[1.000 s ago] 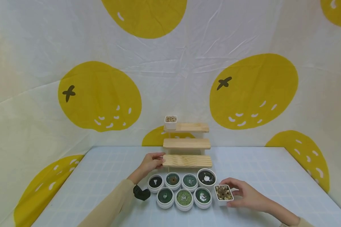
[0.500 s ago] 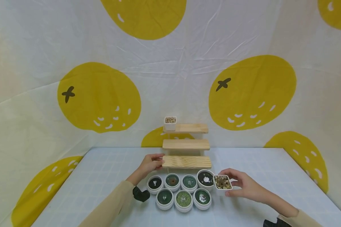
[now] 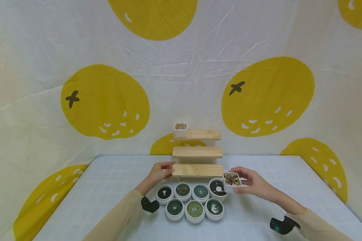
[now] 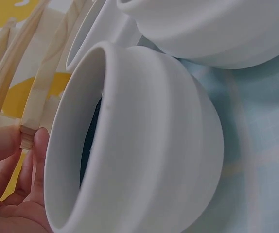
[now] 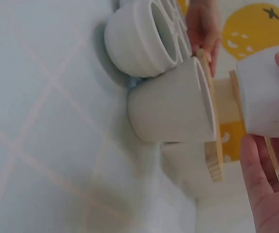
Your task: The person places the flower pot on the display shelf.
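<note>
Head: grips the gravel pot (image 3: 232,181) in the right hand (image 3: 254,183), now raised nearer the lowest shelf (image 3: 197,170), apparently mid-transfer. Left wrist: pinches that shelf's end with the left hand (image 4: 10,204). Right wrist: holds the pot clear of the table (image 5: 37,165).

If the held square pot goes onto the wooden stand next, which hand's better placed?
Probably the right hand: it holds the square pebble-filled pot, raised, near the right end of the bottom wooden tier. The left hand grips that tier's left end and holds no pot.
</note>
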Demonstrator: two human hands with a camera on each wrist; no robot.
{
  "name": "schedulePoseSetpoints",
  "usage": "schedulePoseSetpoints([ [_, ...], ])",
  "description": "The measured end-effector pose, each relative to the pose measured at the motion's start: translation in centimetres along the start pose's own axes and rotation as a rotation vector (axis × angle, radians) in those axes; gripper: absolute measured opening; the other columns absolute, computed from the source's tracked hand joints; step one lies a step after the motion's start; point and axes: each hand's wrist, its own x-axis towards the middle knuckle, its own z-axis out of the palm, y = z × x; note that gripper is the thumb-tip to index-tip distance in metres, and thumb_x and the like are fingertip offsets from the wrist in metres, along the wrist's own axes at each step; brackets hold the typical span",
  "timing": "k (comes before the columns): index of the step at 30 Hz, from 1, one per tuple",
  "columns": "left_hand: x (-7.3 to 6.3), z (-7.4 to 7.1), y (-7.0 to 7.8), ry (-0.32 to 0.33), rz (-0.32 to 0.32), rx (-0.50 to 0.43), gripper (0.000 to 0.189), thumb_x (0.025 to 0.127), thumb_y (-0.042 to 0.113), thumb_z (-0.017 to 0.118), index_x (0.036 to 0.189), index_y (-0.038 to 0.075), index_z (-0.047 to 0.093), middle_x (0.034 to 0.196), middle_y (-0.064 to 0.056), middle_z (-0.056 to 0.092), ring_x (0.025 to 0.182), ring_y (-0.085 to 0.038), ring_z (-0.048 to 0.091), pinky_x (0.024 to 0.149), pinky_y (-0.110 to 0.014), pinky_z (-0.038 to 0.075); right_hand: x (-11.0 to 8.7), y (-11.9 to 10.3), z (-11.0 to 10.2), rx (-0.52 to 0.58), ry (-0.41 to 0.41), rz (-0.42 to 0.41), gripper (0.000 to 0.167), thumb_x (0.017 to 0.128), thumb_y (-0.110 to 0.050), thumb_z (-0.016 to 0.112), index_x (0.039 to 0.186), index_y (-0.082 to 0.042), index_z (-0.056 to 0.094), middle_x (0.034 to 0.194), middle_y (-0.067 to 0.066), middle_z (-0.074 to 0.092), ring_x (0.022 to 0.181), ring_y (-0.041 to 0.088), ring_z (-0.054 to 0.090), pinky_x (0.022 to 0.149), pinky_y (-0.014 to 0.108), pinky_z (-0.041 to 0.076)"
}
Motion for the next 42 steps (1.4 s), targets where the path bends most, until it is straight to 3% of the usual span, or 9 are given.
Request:
schedulePoseSetpoints([
  [14, -0.3, 0.2, -0.1, -0.002, -0.001, 0.018, 0.037, 0.088, 0.004, 0.066, 0.125, -0.002, 0.061, 0.100, -0.017, 0.066, 0.069, -0.010, 0.059, 0.065, -0.025, 0.059, 3.1, -0.4, 0.0, 0.029, 0.053, 0.032, 0.055, 0.081, -0.012, 0.076, 0.128, 0.001, 0.051, 0.121, 0.019, 0.056, 0.099, 0.005, 0.058, 0.087, 0.021, 0.055],
  [24, 0.2, 0.2, -0.2, 0.003, -0.002, 0.014, 0.037, 0.089, 0.005, 0.065, 0.125, 0.000, 0.062, 0.100, -0.015, 0.066, 0.069, -0.010, 0.059, 0.066, -0.023, 0.059, 5.6, -1.1, -0.5, 0.031, 0.096, 0.002, 0.059, 0.077, -0.007, 0.078, 0.126, 0.004, 0.049, 0.122, 0.020, 0.055, 0.099, 0.005, 0.057, 0.087, 0.018, 0.053],
  [32, 0.3, 0.3, -0.6, 0.006, 0.003, -0.006, 0.035, 0.088, 0.002, 0.065, 0.122, -0.002, 0.064, 0.098, -0.015, 0.066, 0.071, -0.010, 0.060, 0.066, -0.026, 0.060, 7.4, -2.0, -0.9, 0.027, 0.103, 0.028, 0.056, 0.079, -0.008, 0.077, 0.126, 0.002, 0.049, 0.117, 0.019, 0.057, 0.099, 0.013, 0.057, 0.087, 0.020, 0.054],
  [42, -0.3, 0.1, 0.0, 0.006, 0.029, 0.006, 0.036, 0.088, 0.002, 0.065, 0.123, -0.004, 0.062, 0.097, -0.017, 0.065, 0.068, -0.010, 0.059, 0.067, -0.030, 0.060, 9.7, -2.9, -1.8, 0.012, 0.122, 0.029, 0.055, 0.079, -0.006, 0.076, 0.127, 0.001, 0.049, 0.117, 0.020, 0.056, 0.100, 0.025, 0.056, 0.083, 0.019, 0.055],
])
